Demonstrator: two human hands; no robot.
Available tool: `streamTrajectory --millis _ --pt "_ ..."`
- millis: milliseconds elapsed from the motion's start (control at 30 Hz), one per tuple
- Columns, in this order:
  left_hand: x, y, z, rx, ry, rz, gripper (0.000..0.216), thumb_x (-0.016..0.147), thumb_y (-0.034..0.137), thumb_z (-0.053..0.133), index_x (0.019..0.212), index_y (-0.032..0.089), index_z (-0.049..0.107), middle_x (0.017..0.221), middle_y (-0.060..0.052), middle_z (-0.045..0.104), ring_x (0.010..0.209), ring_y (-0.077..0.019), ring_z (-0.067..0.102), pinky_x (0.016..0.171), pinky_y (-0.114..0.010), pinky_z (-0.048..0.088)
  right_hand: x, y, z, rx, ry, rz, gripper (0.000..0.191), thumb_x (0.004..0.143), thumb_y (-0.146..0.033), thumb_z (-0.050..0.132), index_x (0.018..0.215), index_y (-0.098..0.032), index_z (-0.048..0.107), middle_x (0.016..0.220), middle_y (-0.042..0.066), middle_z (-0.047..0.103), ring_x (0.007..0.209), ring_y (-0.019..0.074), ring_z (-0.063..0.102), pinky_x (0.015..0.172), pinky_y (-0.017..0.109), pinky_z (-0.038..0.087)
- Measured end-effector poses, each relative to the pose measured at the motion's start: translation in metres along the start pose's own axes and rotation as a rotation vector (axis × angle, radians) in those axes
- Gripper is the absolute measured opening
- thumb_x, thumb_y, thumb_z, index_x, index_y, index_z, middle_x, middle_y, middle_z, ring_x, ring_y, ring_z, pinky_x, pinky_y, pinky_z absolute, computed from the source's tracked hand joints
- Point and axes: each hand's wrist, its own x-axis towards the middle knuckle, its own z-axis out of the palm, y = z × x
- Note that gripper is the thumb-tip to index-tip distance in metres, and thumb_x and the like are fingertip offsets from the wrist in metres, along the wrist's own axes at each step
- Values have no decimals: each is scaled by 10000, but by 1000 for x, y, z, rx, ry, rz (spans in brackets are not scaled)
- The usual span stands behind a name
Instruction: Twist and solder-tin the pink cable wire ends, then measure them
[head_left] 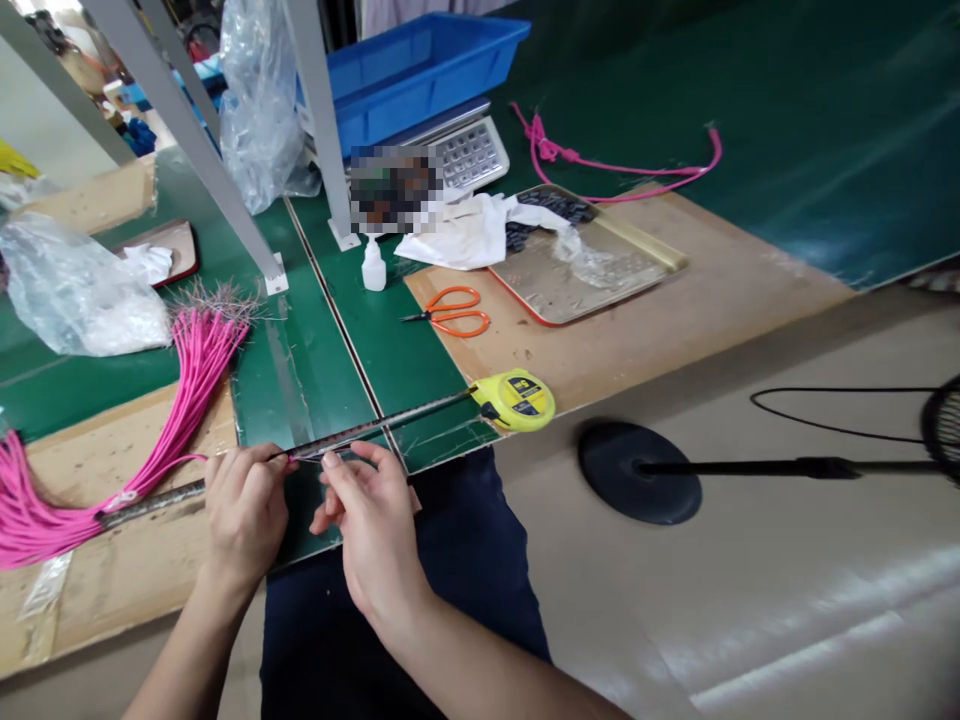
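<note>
My left hand and my right hand are close together at the near edge of the green table. Both pinch something thin over the extended blade of a yellow tape measure; a pink cord runs into the left fingers. The tape blade lies flat across the table from the yellow case leftward past my hands. A large bundle of pink cords with frayed ends fans out on the left.
Orange-handled scissors, a small white bottle, a tray with plastic and cloth, a scale, a blue bin, plastic bags and a knotted pink cord sit further back. A fan base stands on the floor right.
</note>
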Motion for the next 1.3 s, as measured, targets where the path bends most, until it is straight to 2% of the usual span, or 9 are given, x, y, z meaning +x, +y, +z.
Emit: streamTrajectory --millis 100,367,533,600,700,833,1033,1167,1300 --pt "0 2 0 -3 4 -20 254 928 -21 692 932 205 578 867 -62 755 736 -193 628 720 -351 382 -14 6 -1 38 -43 51 651 698 -361 929 1190 -223 525 751 -92 687 502 87 603 498 237 574" --pt "0 4 -3 -18 -27 -59 189 979 45 643 955 222 585 902 -58 745 738 -192 613 722 -353 387 -20 13 3 167 -61 63 562 668 -355 973 1058 -218 592 928 30 796 812 160 737 689 278 610" --pt "0 4 -1 -24 -4 -57 198 988 38 615 931 224 579 882 -52 738 746 -193 622 723 -348 393 -26 24 -5 57 -72 36 594 764 -460 909 1198 -212 587 1028 74 802 717 147 716 687 306 621" --pt "0 4 0 -17 -5 -65 200 992 38 613 930 224 576 883 -49 737 746 -189 620 728 -349 394 -36 30 -15 -63 -65 -62 626 851 -493 839 1341 -237 546 1093 85 787 660 141 693 677 335 632" --pt "-2 4 2 -6 -5 -69 198 989 47 636 929 224 572 889 -50 739 738 -188 613 735 -358 397 -55 40 -33 -237 -55 -275 534 956 -455 744 1422 -282 552 1121 90 752 770 178 722 715 356 649" --pt "-4 3 2 -16 -14 -73 200 994 49 630 930 229 569 900 -46 741 749 -189 612 742 -357 406 -64 50 -46 -486 -192 -385 418 983 -334 709 1398 -289 681 1352 146 707 1097 266 736 969 451 641" --pt "-5 4 -1 -49 -26 -75 191 974 41 658 951 213 577 914 -59 737 761 -192 628 752 -354 423 -53 54 -42 -756 -351 -553 645 1023 -272 643 1629 -374 449 1697 43 462 1585 327 427 1294 588 411" --pt "-3 5 -4 -46 -45 -65 151 978 50 653 966 188 594 920 -79 742 763 -194 626 745 -352 405 -45 51 -43 -932 -405 -686 708 1053 -271 583 1696 -348 296 1760 51 331 1619 318 361 1270 558 449" --pt "-2 4 -3 -33 -49 -49 177 948 17 673 956 176 597 911 -92 746 763 -197 620 742 -353 392 -37 48 -44 -1063 -410 -794 707 1067 -275 542 1716 -284 261 1768 92 308 1609 312 375 1230 501 502"
